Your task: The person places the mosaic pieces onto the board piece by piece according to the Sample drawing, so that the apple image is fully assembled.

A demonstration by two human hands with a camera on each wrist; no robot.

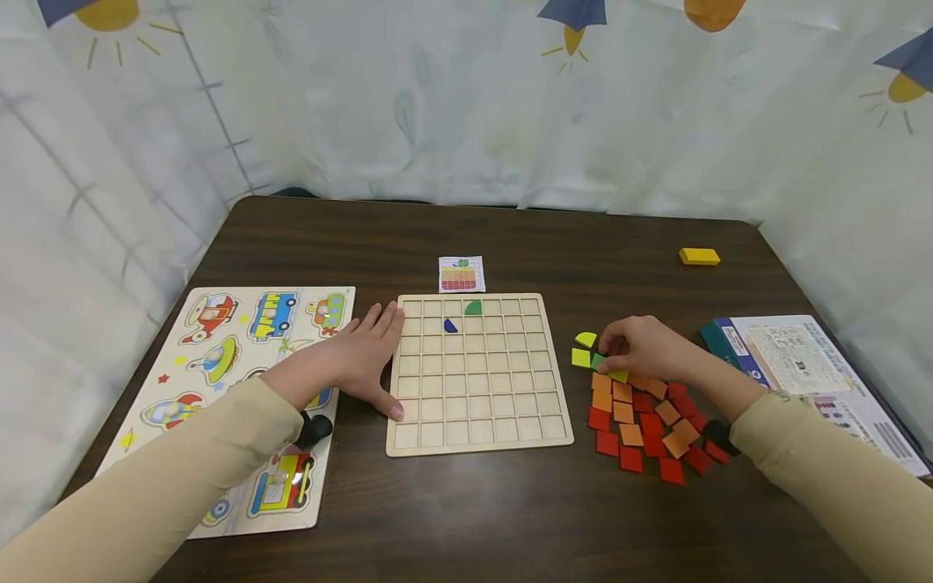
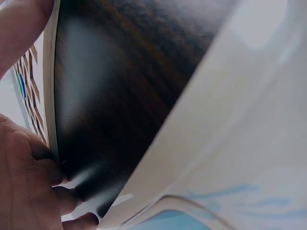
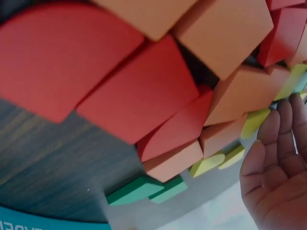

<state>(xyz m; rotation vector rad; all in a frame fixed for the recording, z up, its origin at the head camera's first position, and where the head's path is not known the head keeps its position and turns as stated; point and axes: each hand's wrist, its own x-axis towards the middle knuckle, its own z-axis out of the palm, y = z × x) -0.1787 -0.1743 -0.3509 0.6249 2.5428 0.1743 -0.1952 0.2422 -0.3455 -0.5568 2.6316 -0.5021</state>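
1. The left hand (image 1: 364, 356) lies flat on the desk (image 1: 510, 235) with straight fingers, and its grip is released. It touches the left edge of the wooden grid board (image 1: 477, 437).
2. The right hand (image 1: 645, 348) rests on the top of the pile of tiles (image 1: 649, 425), right of the board. Its fingertips are bent down onto a green tile (image 1: 598, 361), beside two yellow-green tiles (image 1: 583, 348). I cannot tell if the grip really closes on the tile.
3. The pile holds red and orange tiles, close together and partly one over another.
4. On the board, a green quarter-round piece (image 1: 474, 308) and a blue piece (image 1: 450, 325) sit in cells near the top.
5. A small pattern card (image 1: 462, 274) lies just behind the board.
6. A vehicle puzzle (image 1: 240, 340) lies left, booklets (image 1: 802, 356) lie right, and a yellow block (image 1: 699, 257) is far right, well apart.
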